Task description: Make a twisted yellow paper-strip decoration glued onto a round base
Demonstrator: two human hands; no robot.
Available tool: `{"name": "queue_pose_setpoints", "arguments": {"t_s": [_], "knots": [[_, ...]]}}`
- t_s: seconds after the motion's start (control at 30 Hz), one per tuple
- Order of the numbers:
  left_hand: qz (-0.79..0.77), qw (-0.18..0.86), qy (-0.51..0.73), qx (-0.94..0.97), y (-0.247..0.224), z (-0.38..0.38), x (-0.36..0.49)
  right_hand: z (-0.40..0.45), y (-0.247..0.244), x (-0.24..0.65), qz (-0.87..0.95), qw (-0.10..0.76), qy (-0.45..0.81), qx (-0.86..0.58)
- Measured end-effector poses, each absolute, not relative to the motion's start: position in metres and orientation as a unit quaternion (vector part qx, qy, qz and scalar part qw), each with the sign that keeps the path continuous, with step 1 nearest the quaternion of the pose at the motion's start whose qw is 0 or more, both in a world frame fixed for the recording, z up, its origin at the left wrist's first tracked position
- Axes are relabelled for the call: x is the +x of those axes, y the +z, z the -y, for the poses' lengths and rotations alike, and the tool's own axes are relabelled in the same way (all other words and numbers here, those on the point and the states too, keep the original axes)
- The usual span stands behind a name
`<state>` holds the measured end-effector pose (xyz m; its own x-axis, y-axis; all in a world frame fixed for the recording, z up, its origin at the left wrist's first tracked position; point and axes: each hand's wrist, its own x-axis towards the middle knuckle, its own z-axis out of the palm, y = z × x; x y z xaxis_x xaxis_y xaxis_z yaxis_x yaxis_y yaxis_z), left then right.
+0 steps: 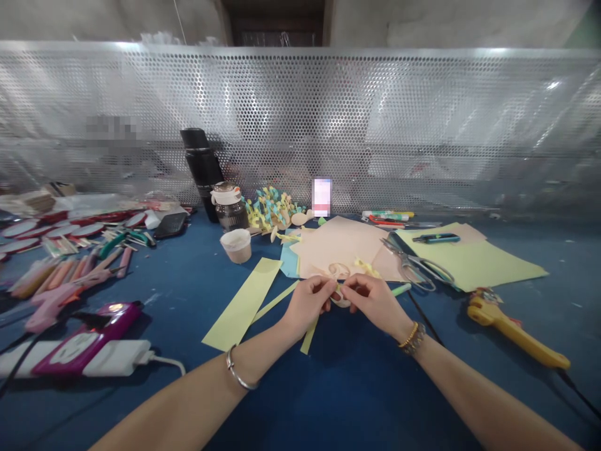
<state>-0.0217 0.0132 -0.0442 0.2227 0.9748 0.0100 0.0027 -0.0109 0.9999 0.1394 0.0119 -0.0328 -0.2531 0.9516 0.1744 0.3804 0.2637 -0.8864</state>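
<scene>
Two bare hands work close together, the left hand and the right hand pinching a small pale piece, partly hidden by fingers; pinkish sheets lie just beyond them; wide yellow-green paper sits left of the left hand; scissors rest beyond the right.

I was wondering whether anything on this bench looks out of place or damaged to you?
Nothing looks clearly spilled or broken. The one oddity is the tall black bottle, back left: it appears to lean, though the wide lens may cause that.
</scene>
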Motion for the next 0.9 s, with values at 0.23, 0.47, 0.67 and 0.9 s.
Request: {"name": "queue_pose_setpoints", "arguments": {"t_s": [0.23,0.47,0.67,0.9], "knots": [[-0.449,0.555,0.440,0.546,-0.0439,-0.0138,-0.0218,-0.0122,-0.0321,0.1399,0.695,0.374,0.370,-0.490],[-0.462,0.558,0.433,0.536,-0.0423,-0.0141,-0.0212,-0.0087,-0.0313,0.1394,0.699,0.370,0.367,-0.490],[-0.450,0.564,0.427,0.546,-0.0420,-0.0114,-0.0211,-0.0037,-0.0278,0.1399,0.700,0.367,0.372,-0.486],[-0.429,0.573,0.419,0.559,-0.0409,-0.0124,-0.0229,-0.0077,-0.0310,0.1422,0.691,0.365,0.386,-0.490]]}}
